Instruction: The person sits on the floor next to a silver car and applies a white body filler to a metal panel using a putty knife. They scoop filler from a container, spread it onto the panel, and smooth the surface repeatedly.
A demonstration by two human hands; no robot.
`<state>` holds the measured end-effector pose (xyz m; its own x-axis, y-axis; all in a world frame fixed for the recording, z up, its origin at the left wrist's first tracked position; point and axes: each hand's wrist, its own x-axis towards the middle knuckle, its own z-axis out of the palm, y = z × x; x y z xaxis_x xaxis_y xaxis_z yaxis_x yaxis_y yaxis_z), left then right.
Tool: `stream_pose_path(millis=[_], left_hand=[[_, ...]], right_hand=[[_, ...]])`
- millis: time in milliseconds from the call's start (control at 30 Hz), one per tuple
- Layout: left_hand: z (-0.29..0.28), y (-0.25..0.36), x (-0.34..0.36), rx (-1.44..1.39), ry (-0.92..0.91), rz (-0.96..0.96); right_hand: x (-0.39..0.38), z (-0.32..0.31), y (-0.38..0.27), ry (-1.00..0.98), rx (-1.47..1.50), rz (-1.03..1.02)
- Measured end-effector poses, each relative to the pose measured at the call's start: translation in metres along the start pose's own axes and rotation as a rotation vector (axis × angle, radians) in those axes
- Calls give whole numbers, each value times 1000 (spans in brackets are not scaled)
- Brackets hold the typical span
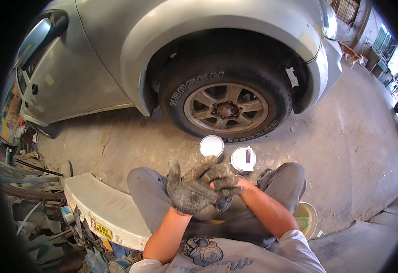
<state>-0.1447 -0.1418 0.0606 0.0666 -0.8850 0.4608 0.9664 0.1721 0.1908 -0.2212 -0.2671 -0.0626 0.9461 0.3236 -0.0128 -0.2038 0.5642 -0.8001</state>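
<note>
Both hands meet just below the centre of the frame, wearing dark, dirty work gloves (185, 199). The left hand (190, 189) stands with its thumb raised and apart; the right hand (225, 178) overlaps its finger side. Because the fingers cross, I cannot tell how tightly either grip is closed, or whether anything is held between them.

Directly above them, two white-lidded cans stand on the floor (344, 173): the left can (211, 145) and the right can (240, 157), which has a small white-and-dark card (249, 156) on its lid. They stand between the hands and the tyre (176, 102) of a silver vehicle (90, 54) filling the upper frame.

Bent knees in grey trousers (285, 182) flank the hands. A pale bumper (112, 207) curves across the lower left, with heaped scrap (40, 227) beyond it. A pale bucket (312, 220) sits at lower right, partly behind a leg; a ginger-and-white animal (350, 53) is at upper right.
</note>
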Motion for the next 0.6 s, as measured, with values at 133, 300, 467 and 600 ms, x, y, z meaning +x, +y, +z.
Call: stream_pose_path(millis=[133,300,467,600], left_hand=[[25,-13,-3,-42,-53,-1],[36,-14,6,24,-210,-72],[27,-18,4,-37,-68,-11],[17,-18,-13,-33,8,-38]], right_hand=[[-14,38,-17,255,-15,-80],[-34,66,-55,174,-40,-27],[-36,65,-72,135,-147,-4],[-33,69,-70,142,-73,-50]])
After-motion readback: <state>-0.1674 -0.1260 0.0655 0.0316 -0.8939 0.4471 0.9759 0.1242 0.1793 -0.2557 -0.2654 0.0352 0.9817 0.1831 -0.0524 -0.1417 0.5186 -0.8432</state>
